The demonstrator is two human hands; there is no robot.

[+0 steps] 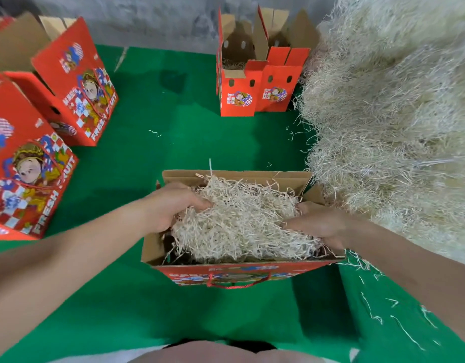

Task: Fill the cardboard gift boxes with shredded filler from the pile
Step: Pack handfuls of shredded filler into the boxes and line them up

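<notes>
An open red cardboard gift box [158, 247] stands in front of me on the green cloth. A heap of pale shredded filler [239, 221] lies inside it, rising above the rim. My left hand [168, 205] presses into the filler's left side, fingers curled into the shreds. On the right side, my right hand [320, 224] grips the filler inside the box, its fingertips buried. The big filler pile [393, 121] rises along the right.
Two red gift boxes [77, 85] stand at the left. Another open box [255, 82] with raised flaps stands at the back centre, a little filler inside. Loose shreds lie scattered on the green cloth [174, 127], mostly bottom right.
</notes>
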